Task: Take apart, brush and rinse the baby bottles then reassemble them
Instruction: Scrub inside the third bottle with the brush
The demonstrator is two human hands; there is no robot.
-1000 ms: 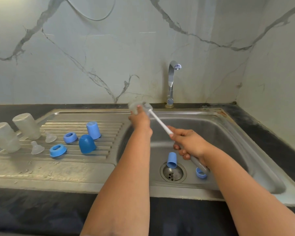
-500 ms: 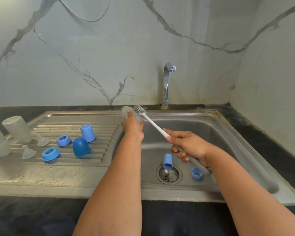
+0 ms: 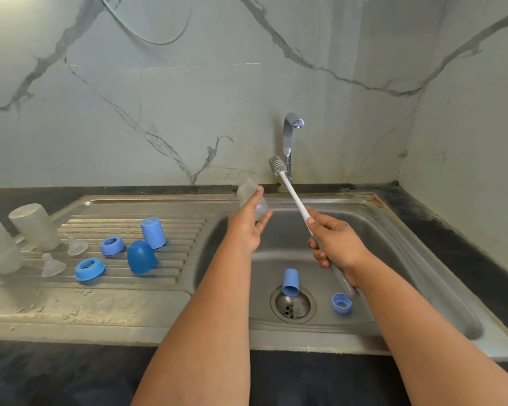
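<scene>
Steel sink (image 3: 423,273), frosted clear bottle (image 3: 251,197) in left hand (image 3: 248,227), brush (image 3: 288,189) outside it

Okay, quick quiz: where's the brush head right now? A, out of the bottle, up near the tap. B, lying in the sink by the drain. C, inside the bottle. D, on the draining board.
A: the brush head is in the air beside the tap, clear of the bottle held in the left hand.
</scene>
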